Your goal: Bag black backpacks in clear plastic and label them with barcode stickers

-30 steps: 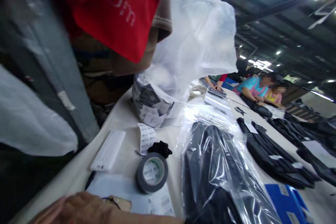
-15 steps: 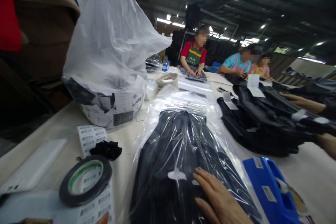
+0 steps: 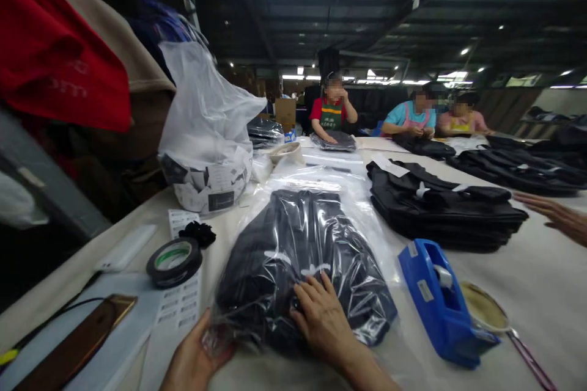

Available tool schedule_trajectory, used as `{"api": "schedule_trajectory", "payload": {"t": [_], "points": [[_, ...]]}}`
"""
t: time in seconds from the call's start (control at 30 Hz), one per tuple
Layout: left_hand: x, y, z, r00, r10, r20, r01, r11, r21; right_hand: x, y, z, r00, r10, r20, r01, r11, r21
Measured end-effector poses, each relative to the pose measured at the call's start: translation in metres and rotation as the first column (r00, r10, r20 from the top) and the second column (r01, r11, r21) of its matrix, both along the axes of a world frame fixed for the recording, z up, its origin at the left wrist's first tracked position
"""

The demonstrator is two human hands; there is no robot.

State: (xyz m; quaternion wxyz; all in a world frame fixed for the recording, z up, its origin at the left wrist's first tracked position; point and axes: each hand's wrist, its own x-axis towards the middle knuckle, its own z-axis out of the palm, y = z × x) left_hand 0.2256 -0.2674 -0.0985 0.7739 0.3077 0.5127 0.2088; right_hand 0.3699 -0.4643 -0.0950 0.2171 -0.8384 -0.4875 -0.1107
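Observation:
A folded black garment (image 3: 257, 281) lies in a clear plastic bag (image 3: 362, 226) on the table in front of me. My left hand (image 3: 195, 357) is at the bag's lower left corner, the plastic caught between thumb and fingers. My right hand (image 3: 325, 321) rests palm down on the garment through the plastic, fingers stretched out beside a white label (image 3: 315, 269). Right of the bag stands a blue tape dispenser (image 3: 435, 299). Sheets of barcode stickers (image 3: 178, 305) and a roll of black tape (image 3: 177, 261) are to the left.
A large translucent bag (image 3: 206, 110) of paper scraps stands back left. Stacked black garments (image 3: 440, 214) lie back right, with another person's hand (image 3: 554, 214) beside them. A black scrunchie (image 3: 198, 233) and a brown phone-like slab (image 3: 73, 342) are left. Several co-workers sit beyond.
My left hand has come into view and taken the bag's lower corner. The bag's near end now shows. The co-worker's hands at right have left the black garments, and my view has tilted up.

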Motion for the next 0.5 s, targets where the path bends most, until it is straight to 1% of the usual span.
{"api": "schedule_trajectory", "payload": {"t": [0.07, 0.13, 0.2, 0.3, 0.4, 0.5], "points": [[0.000, -0.005, 0.006, 0.999, 0.034, 0.005, -0.034, 0.996, -0.079, -0.009, -0.006, 0.006, 0.999, 0.019, 0.036, -0.021, 0.998, 0.066], [-0.002, -0.008, 0.005, 0.998, 0.056, 0.025, -0.053, 0.995, -0.084, -0.021, -0.012, 0.007, 0.996, 0.028, 0.086, -0.035, 0.996, 0.086], [-0.004, -0.009, 0.001, 0.996, 0.076, 0.039, -0.074, 0.996, -0.056, -0.034, -0.016, 0.003, 0.992, 0.044, 0.121, -0.052, 0.997, 0.063], [-0.005, -0.010, -0.001, 0.996, 0.083, 0.041, -0.081, 0.996, -0.037, -0.051, -0.016, -0.010, 0.984, 0.066, 0.165, -0.062, 0.998, -0.026], [-0.007, -0.010, 0.002, 0.997, 0.055, 0.058, -0.052, 0.998, -0.045, -0.059, -0.006, -0.024, 0.976, 0.011, 0.218, 0.013, 0.994, -0.107], [-0.009, -0.009, 0.007, 0.995, 0.014, 0.098, -0.006, 0.997, -0.077, -0.063, 0.008, -0.037, 0.959, -0.070, 0.275, 0.105, 0.988, -0.115]]}}
